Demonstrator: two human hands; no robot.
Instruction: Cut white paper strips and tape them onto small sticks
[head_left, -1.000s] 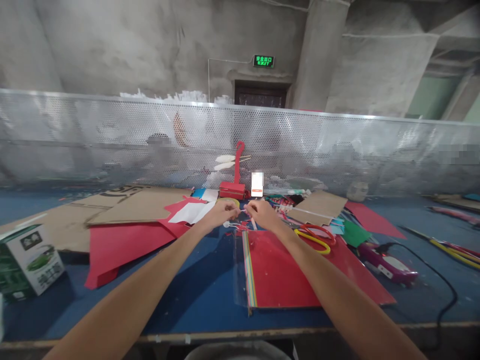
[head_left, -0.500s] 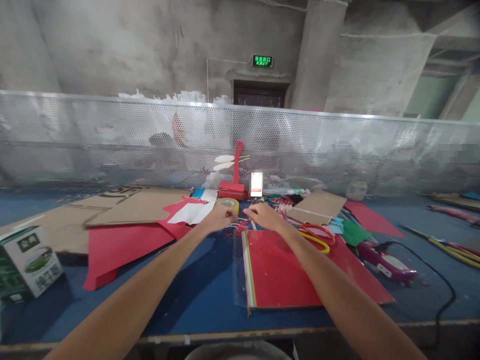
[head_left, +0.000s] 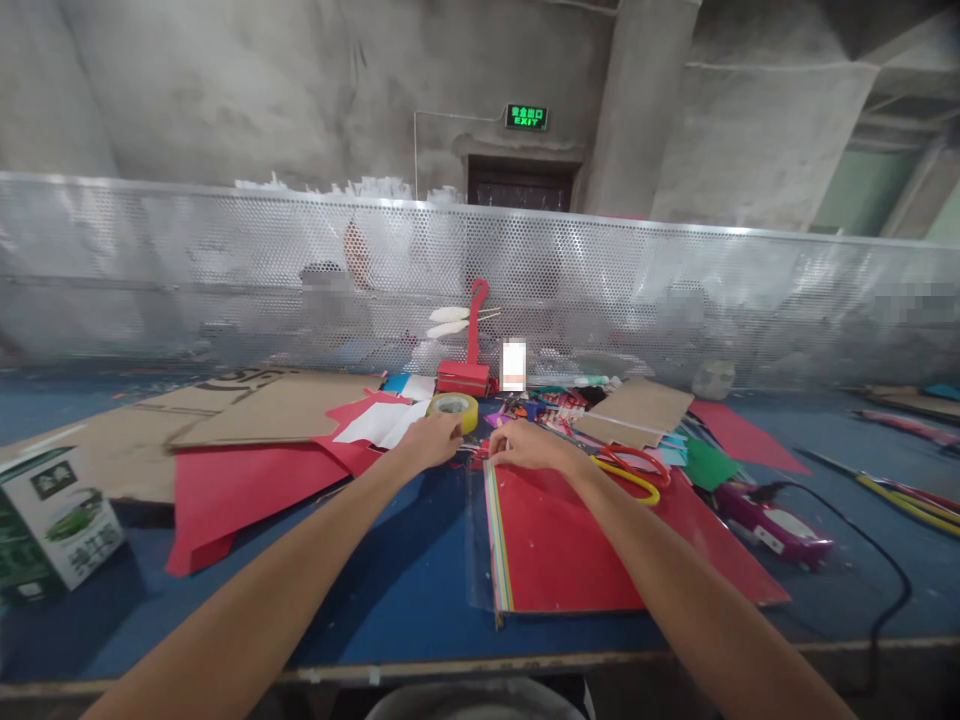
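My left hand [head_left: 436, 442] has its fingers curled together just in front of a yellow roll of tape [head_left: 472, 412]. Whether it touches the roll, or pinches something small, is hidden. Over the near scraps, at the top left corner of a stack of coloured paper with a red sheet on top [head_left: 570, 550], my right hand [head_left: 529, 445] bends its fingers downward in a pinch. Anything between those fingertips is too small to make out. Behind the tape stands a red paper box [head_left: 463, 378] with a hooked red strip [head_left: 473, 330] rising from it.
Red-and-yellow-handled scissors [head_left: 637, 478] lie by the stack. Cardboard [head_left: 277, 412] and red paper [head_left: 255, 500] spread at left, near a milk carton [head_left: 64, 525]. A purple corded device [head_left: 776, 525] sits at right. A perforated metal screen [head_left: 637, 290] bounds the table.
Both hands have come slightly lower and nearer to me. My right hand has turned its fingers downward, toward the corner of the paper stack. The tape roll shows more fully.
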